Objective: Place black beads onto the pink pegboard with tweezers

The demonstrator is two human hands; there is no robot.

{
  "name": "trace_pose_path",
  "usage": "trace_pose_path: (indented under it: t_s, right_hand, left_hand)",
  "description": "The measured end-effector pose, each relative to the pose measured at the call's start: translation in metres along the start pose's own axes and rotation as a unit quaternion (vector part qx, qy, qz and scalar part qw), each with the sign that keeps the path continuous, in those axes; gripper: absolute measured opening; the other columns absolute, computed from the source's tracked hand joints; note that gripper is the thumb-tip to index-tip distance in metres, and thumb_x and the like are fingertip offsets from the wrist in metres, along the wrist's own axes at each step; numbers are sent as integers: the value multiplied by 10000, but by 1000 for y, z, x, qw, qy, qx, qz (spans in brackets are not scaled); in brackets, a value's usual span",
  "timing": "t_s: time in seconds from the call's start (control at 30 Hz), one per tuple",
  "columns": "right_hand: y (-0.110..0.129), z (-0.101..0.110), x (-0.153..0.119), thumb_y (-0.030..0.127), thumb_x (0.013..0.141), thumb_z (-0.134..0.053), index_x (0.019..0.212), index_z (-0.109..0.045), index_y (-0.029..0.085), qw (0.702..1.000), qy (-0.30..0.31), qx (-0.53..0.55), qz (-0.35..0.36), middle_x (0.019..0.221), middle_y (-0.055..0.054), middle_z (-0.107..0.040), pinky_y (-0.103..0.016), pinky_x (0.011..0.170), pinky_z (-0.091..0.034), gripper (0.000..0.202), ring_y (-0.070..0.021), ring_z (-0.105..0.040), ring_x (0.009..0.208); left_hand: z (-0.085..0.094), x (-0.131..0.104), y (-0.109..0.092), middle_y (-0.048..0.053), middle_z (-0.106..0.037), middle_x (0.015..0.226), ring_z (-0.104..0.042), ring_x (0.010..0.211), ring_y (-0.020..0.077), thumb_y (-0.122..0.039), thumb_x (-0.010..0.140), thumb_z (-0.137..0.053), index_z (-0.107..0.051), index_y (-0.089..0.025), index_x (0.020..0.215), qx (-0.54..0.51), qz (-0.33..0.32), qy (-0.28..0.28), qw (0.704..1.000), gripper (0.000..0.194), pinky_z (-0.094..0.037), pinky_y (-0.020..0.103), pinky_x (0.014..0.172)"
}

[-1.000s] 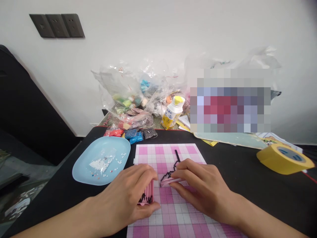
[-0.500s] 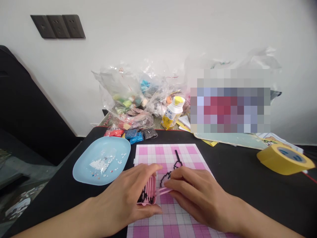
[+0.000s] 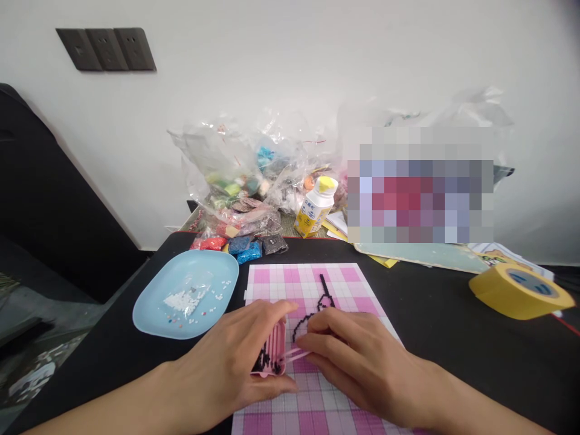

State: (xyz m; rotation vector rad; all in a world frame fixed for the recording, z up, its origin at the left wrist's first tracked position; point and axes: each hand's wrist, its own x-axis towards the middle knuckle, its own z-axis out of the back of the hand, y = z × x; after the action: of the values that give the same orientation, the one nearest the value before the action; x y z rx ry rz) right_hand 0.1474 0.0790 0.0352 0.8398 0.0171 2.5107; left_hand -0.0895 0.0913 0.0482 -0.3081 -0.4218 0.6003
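Note:
My left hand (image 3: 242, 353) is closed around a small pink ridged tray (image 3: 277, 341), tilted so its inside faces me. Black beads (image 3: 267, 364) lie in its grooves and along its lower side. Between the fingertips of my right hand (image 3: 357, 356) are pale pink tweezers (image 3: 296, 355), their tips at the tray's right edge by the beads. Under both hands lies a pink and white checked pegboard (image 3: 308, 417). A line of black beads (image 3: 324, 290) stands on it, partly hidden behind my right hand.
A light blue plate (image 3: 149, 317) with white beads in a bag sits at left. Bead packets (image 3: 249, 251), a yellow and white bottle (image 3: 315, 208) and clear plastic bags (image 3: 217, 157) crowd the back. A roll of yellow tape (image 3: 496, 290) lies at right.
My right hand has shifted slightly left and down, bringing the tweezer tips closer to the beads in the tray. My left hand and the tray have hardly moved.

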Motion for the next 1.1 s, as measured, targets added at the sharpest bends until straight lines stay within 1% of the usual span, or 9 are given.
trace_pose_path:
  t_s: [0.17,0.33,0.47,0.6,0.7,0.8,0.97,1.1]
  right_hand:
    - [1,-1,-1,118,966,-454,1053,-578,139,1000,-1,-2,3,905,-61,-625,-254,587,-475,154,-140,-572,714]
    - [1,-2,-2,128,975,-445,1058,-576,136,1000,-1,-3,6,895,-60,-623,-250,588,-474,156,-140,-581,725]
    - [0,0,-1,109,963,-454,1076,-566,132,1000,-12,-6,6,898,-66,-625,-254,586,-479,161,-144,-575,720]
    - [-1,4,0,88,951,-453,1061,-563,127,999,-29,-23,5,870,-65,-622,-248,583,-481,161,-144,-578,723]
    - [-2,6,1,106,959,-452,1039,-568,123,998,-44,-38,2,859,-66,-624,-243,598,-491,142,-142,-594,736]
    - [-4,7,2,128,972,-445,1022,-577,122,997,-52,-49,-4,861,-68,-629,-239,600,-495,142,-139,-606,734]
    - [-6,7,1,169,985,-443,994,-586,134,995,-71,-71,-15,843,-59,-632,-229,557,-469,147,-126,-604,688]
    - [-8,7,-1,194,980,-479,983,-583,150,994,-74,-75,-28,841,-46,-638,-222,546,-459,113,-122,-607,692]
  left_hand:
    - [1,2,-1,104,-650,1204,-670,1054,281,-261,696,-880,-247,-270,1354,7,0,7,1000,913,-583,400,866]
    - [0,2,-1,92,-651,1195,-673,1041,282,-265,717,-862,-250,-282,1348,7,2,7,1000,879,-584,398,852]
    - [0,1,0,97,-640,1211,-660,1058,273,-275,739,-849,-261,-266,1355,5,1,12,1000,852,-573,389,871]
    - [0,0,2,104,-615,1238,-624,1111,277,-325,833,-762,-280,-252,1372,3,-8,7,1000,727,-552,398,904]
    - [-1,-1,3,90,-611,1210,-618,1088,266,-343,890,-693,-318,-247,1360,-6,-11,-2,1000,608,-545,401,901]
    - [-1,-1,4,77,-604,1181,-612,1054,254,-273,900,-668,-349,-238,1334,-11,-7,-3,1000,539,-539,407,897]
    - [-1,2,4,69,-601,1124,-610,989,244,-119,859,-610,-413,-210,1249,0,-30,-14,999,446,-544,391,837]
    - [-1,5,3,80,-607,1086,-620,957,251,-81,824,-577,-455,-184,1193,25,-44,-31,998,402,-554,382,790]
